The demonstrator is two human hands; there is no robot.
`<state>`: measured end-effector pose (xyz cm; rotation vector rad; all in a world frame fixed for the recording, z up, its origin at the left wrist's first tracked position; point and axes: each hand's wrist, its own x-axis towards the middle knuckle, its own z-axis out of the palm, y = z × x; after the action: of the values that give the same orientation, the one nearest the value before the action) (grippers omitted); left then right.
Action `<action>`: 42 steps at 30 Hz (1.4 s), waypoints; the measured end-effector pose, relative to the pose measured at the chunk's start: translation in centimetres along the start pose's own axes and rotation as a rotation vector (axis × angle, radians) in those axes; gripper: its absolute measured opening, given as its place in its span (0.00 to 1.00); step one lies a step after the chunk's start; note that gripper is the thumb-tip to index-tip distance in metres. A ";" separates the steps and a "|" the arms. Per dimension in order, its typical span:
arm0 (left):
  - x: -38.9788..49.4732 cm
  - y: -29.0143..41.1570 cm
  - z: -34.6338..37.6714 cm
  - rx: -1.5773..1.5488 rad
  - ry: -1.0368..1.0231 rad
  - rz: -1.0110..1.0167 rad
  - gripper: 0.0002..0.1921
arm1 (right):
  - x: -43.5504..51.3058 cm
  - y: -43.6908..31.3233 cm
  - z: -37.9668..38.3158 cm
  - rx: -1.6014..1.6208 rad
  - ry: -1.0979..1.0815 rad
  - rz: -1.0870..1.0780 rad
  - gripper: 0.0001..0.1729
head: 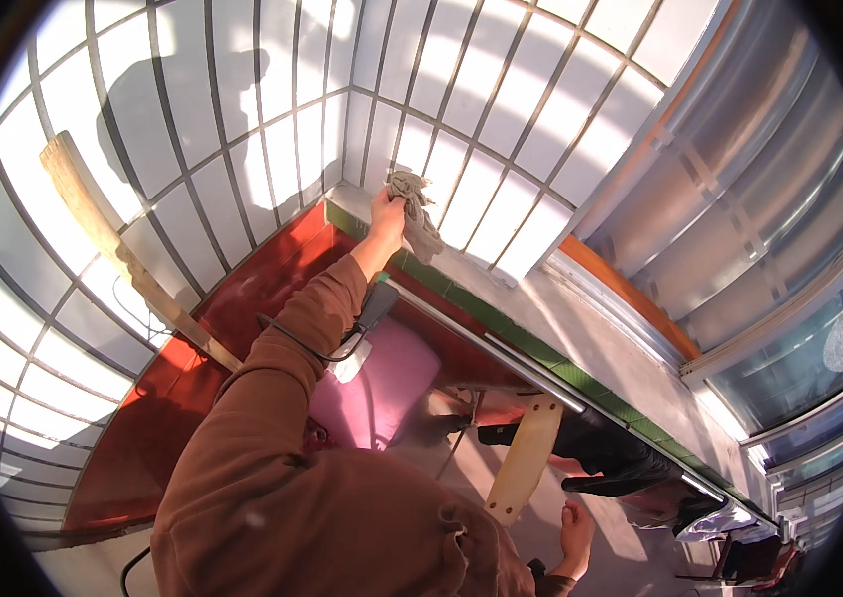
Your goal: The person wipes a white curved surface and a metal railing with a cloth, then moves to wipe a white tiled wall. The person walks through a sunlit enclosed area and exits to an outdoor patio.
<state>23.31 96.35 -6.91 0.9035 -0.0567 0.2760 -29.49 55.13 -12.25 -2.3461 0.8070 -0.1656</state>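
Note:
My left hand grips a crumpled grey-beige cloth rag near the corner of the white tiled wall. The rag's lower end hangs over the pale window ledge, just above its green tiled edge. Down at the lower right hangs my right hand, apart from the wall. Its fingers are curled in and nothing shows in them. Close to that hand is a pale wooden board with dark screw heads near its ends.
A wooden pole leans against the left wall over a red surface. Beneath my left arm lie a dark grey device with a cable and a pink cushion-like bundle. Dark garments hang under the ledge. A window is at right.

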 end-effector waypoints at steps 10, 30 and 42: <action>21.3 18.2 8.4 0.882 0.181 1.016 0.26 | -1.8 -0.7 0.1 -0.229 -0.089 0.077 0.13; 12.1 0.1 7.1 1.086 0.448 0.800 0.16 | -0.7 1.0 -1.1 -0.157 -0.154 0.079 0.14; 12.7 5.9 5.3 0.871 0.205 0.368 0.16 | 3.6 -5.5 -0.4 -0.040 -0.090 -0.051 0.12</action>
<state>34.40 98.35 3.01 1.7262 0.0980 0.7683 -23.89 56.16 -8.87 -2.3947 0.7143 -0.0657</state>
